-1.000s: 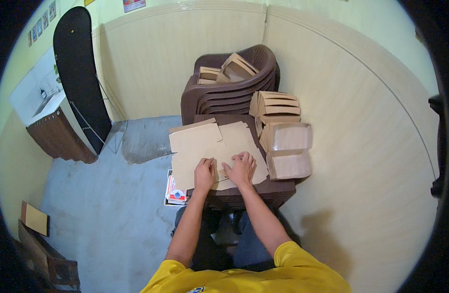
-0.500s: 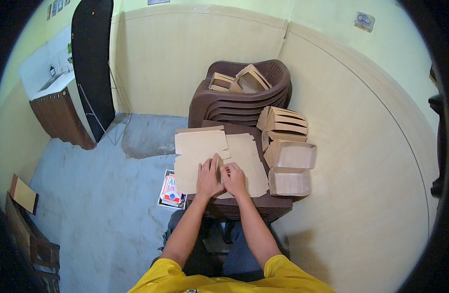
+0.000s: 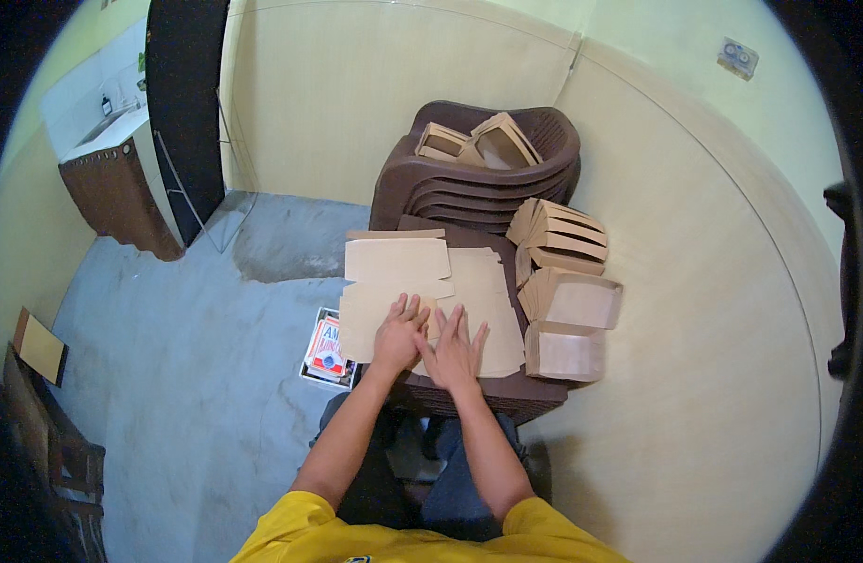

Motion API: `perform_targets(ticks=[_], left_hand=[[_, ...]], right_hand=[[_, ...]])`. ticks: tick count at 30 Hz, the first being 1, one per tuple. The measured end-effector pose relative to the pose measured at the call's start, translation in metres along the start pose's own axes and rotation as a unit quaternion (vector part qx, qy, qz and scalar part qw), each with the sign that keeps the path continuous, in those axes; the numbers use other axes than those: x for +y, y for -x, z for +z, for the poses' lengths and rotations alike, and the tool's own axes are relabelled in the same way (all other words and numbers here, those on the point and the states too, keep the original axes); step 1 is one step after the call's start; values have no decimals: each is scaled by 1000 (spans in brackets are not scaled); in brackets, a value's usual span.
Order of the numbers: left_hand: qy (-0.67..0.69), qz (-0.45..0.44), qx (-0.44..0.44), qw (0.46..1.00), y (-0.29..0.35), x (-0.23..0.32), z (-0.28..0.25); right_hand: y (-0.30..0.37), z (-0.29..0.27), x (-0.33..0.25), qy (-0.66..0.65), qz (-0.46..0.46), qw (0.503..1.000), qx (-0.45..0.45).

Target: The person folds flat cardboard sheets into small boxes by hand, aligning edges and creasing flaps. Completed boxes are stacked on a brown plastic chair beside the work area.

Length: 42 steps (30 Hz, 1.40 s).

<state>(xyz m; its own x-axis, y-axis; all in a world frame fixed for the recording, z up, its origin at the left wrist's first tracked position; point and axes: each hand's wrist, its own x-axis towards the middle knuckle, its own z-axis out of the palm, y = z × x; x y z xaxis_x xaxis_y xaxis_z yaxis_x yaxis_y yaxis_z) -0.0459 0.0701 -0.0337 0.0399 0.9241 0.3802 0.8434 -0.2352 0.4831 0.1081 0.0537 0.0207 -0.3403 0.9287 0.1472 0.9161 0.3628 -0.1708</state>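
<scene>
A flat sheet of brown cardboard (image 3: 394, 263) with folded edges and cut slots lies in front of me on the seat of the stacked brown chairs (image 3: 450, 214). Under its right side is another flat cardboard sheet (image 3: 483, 281). My left hand (image 3: 398, 338) rests palm down on the upper sheet, its fingers stretched out. Beside it, my right hand (image 3: 457, 349) lies flat with fingers spread across the cardboard. The two hands touch or nearly touch at the thumbs. Whatever cardboard flap is beneath them is mostly hidden.
Nested folded cardboard boxes (image 3: 563, 235) stand at the right edge of the seat, with an opened box (image 3: 567, 349) nearer me. More boxes (image 3: 492, 143) sit on the chair back stack. A white bin of printed cards (image 3: 326, 347) stands on the floor at left. A wall (image 3: 694, 281) runs along the right.
My hands were bent around a raised cardboard flap; now the flap is down and both hands are flattened over it, fingers extended. The whole view has shifted slightly.
</scene>
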Motion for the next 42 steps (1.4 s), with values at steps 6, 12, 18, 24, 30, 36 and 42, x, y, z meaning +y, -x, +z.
perform_targets(ticks=[6, 12, 18, 24, 30, 36, 42], left_hand=[[-32, -10, 7, 999, -1, 2, 6], [-38, -33, 60, 997, -7, 21, -7], [-18, -132, -119, 984, 10, 73, -50], [-16, -52, 40, 998, 16, 72, -24], [24, -81, -18, 996, 15, 58, -14], [55, -69, 10, 996, 15, 55, -14], [-11, -30, -5, 999, 17, 46, 1]], right_hand=[[-28, -10, -4, 35, 3, 998, -56], [33, -30, -5, -64, -29, 997, -37], [-11, -32, 27, -94, 119, 984, 88], [-50, -14, 45, -91, 111, 990, 6], [-58, -15, 42, -379, 194, 905, -11], [-11, -5, 17, -301, 35, 953, 26], [19, -12, 19, -141, -9, 990, -2]])
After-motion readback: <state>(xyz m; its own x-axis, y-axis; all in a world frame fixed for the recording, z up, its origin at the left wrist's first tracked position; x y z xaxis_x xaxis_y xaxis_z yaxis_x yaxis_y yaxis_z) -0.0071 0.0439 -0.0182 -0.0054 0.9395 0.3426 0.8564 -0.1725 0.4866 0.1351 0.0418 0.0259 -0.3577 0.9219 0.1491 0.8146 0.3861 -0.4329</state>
